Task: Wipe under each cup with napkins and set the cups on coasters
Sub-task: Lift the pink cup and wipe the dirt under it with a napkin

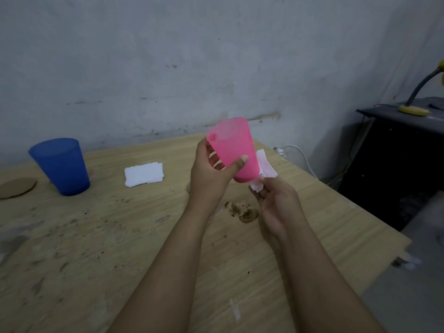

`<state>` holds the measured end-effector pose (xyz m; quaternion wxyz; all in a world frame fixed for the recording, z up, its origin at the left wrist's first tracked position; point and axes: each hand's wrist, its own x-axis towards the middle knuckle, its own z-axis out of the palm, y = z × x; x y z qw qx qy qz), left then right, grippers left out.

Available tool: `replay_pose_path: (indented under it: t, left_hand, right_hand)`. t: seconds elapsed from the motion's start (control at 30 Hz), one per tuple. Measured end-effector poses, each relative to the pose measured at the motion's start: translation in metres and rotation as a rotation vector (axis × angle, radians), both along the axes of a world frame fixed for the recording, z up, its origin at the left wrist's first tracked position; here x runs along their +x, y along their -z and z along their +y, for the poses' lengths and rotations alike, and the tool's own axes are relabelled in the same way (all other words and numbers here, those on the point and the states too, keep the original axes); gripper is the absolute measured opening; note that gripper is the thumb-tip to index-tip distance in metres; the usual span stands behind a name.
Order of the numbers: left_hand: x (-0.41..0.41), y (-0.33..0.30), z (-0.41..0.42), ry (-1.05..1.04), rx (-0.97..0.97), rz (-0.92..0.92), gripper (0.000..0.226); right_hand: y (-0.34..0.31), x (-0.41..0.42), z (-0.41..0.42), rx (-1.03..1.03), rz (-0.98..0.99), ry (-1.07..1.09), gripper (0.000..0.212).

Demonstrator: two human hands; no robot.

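Above the table [336, 224], left hand [211, 174] grips pink cup [236, 150]

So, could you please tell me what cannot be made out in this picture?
- Head view: pink cup base, hidden by the napkin the right hand holds.
- Coaster, cut off by the left edge.
- Lamp head, cut off by the right edge.

The pink cup [231, 150] is hiding most of the napkin [264, 169] behind it, and its base is blurring into that napkin. The left hand [211, 169] is covering part of the cup's side. The coaster [16, 187] is running off the left edge. The lamp [418, 97] is being cut off at the right edge.
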<state>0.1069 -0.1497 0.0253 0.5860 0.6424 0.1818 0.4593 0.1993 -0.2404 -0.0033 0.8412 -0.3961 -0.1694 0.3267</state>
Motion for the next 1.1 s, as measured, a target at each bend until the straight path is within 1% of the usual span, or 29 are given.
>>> replay_pose_path:
  t: [0.07,0.17,0.3,0.47,0.57,0.7,0.8,0.9,0.97,1.1]
  left_hand:
    - [0.001,-0.001,-0.001,0.013,-0.011,-0.006,0.074]
    - [0.002,-0.002,-0.003,0.021,-0.017,-0.014,0.073]
    - [0.003,-0.005,-0.007,0.021,-0.013,-0.028,0.074]
    - [0.001,-0.006,-0.007,0.005,-0.009,-0.044,0.072]
    - [0.001,-0.006,-0.006,-0.017,0.008,-0.045,0.072]
    - [0.001,-0.005,-0.004,-0.022,-0.004,-0.055,0.071]
    - [0.001,-0.004,-0.003,-0.022,-0.011,-0.057,0.072]
    - [0.001,-0.003,-0.002,-0.026,-0.019,-0.056,0.071]
    - [0.001,-0.002,-0.001,-0.027,-0.017,-0.051,0.072]
    - [0.001,-0.001,-0.002,-0.029,-0.003,-0.029,0.074]
  right_hand:
    - [0.000,-0.002,0.002,-0.041,-0.053,0.007,0.034]
    - [0.001,-0.005,0.003,-0.103,-0.102,0.038,0.030]
    - [0.000,-0.008,0.003,-0.094,-0.115,-0.008,0.034]
    - [0.001,-0.007,0.003,-0.093,-0.133,-0.016,0.034]
    - [0.004,-0.004,0.005,-0.055,-0.092,-0.033,0.027]
    - [0.006,0.000,0.004,0.006,0.076,-0.096,0.027]
    - [0.008,0.004,0.004,-0.025,0.190,-0.003,0.021]
    - [0.005,0.006,0.002,0.013,0.274,0.071,0.019]
    - [0.001,0.005,0.000,0.021,0.240,0.083,0.021]
    - [-0.001,0.000,0.001,-0.051,0.116,0.055,0.038]
